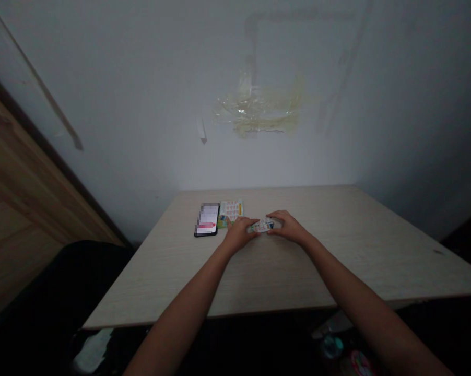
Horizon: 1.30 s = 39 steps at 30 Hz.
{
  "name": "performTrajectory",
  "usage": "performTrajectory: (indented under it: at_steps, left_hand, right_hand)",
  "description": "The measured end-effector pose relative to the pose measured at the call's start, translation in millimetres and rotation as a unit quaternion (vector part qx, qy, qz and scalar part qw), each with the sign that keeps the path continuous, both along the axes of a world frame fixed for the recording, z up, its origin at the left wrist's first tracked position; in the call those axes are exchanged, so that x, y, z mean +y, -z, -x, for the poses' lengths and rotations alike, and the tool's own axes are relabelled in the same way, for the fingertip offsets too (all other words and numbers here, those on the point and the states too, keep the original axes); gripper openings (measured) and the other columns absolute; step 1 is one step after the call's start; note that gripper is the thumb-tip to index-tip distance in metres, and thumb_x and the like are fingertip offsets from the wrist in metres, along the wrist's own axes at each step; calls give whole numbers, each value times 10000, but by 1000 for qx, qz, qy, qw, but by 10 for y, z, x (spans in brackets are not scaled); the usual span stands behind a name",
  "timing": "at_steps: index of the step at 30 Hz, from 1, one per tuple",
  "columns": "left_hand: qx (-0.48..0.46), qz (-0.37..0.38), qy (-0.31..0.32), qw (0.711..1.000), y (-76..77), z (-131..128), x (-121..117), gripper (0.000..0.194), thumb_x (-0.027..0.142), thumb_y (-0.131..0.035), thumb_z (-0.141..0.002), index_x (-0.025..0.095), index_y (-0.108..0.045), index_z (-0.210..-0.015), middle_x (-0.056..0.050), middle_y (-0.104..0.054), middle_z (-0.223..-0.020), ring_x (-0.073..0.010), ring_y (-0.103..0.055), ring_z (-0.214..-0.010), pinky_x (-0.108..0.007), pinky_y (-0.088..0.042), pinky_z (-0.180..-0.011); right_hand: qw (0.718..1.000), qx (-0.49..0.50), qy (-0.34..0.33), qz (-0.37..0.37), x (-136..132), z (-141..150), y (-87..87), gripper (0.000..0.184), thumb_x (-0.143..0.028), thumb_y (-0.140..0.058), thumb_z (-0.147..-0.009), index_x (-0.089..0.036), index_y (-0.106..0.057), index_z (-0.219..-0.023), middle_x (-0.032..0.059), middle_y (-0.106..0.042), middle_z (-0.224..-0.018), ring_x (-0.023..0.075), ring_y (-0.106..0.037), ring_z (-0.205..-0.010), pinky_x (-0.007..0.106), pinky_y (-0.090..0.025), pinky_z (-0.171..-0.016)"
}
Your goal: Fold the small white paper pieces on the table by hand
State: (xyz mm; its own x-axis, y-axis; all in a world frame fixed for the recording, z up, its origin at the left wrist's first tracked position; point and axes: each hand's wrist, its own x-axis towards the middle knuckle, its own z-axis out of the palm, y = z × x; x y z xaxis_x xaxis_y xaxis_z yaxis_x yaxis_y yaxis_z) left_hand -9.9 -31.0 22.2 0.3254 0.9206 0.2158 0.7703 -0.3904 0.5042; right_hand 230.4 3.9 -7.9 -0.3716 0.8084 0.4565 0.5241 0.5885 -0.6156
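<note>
Between my two hands is a small printed piece (263,225), white with colourful marks, perhaps folded paper or a packet. My left hand (238,236) closes on its left end with thumb and fingers. At the right end, my right hand (289,227) is curled, with thumb and fingers at its edges. A printed sheet (232,209), white, green and yellow with rows of small pictures, lies flat just behind my left hand, which covers part of it. Left of that sheet lies a black-edged smartphone (207,219) with its screen lit and partly blurred.
The pale wooden table (267,282) meets a grey-white wall (141,104) marked with old yellowed tape (265,112). A dark rounded shape stands at the left by wooden boards (8,209). Beneath the front edge, a bottle (332,344) shows dimly.
</note>
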Motion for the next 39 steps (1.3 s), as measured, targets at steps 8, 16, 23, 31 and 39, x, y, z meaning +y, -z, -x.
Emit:
performTrajectory:
  at_steps: [8,16,23,31,39]
  left_hand:
    - [-4,5,-11,1000,14,-14,12,405,366,-711,-805,302,-663,-1202,-65,-673,-1259,-299,-512,-1265,-662,39,-1149]
    - [1,-3,-6,1000,34,-15,24,361,353,-711,-808,280,-680,-1160,-62,-687,-1228,-293,-527,-1246,-654,-30,-1156]
    - [-1,-10,-1,1000,57,0,38,350,358,-698,-826,280,-682,-1167,-65,-688,-1223,-286,-532,-1243,-660,-31,-1153]
    - [-16,-8,-12,1000,54,-9,30,330,346,-684,-838,304,-695,-1165,-62,-686,-1242,-313,-513,-1267,-706,64,-1120]
    - [-12,-21,-8,1000,70,-6,42,302,374,-700,-821,307,-722,-1115,-63,-708,-1188,-312,-543,-1222,-723,49,-1108]
  right_hand:
    - [1000,-17,0,-11,20,-11,-12,488,-390,-856,-643,-239,-730,-1090,83,-694,-1085,278,-568,-1104,453,-416,-1008]
    - [999,-28,-4,-23,15,-15,-21,435,-392,-852,-654,-230,-739,-1042,73,-709,-1039,271,-579,-1068,427,-426,-973]
    - [999,-24,-13,-30,25,-3,-18,384,-374,-855,-650,-229,-744,-988,66,-715,-1029,267,-591,-1057,426,-426,-970]
    - [999,-17,-17,-24,23,12,19,431,-352,-843,-664,-236,-740,-1066,68,-718,-1032,266,-607,-1052,421,-453,-958]
    - [999,-21,-24,-41,18,26,-21,340,-321,-843,-653,-223,-772,-970,72,-726,-971,265,-618,-1018,400,-457,-943]
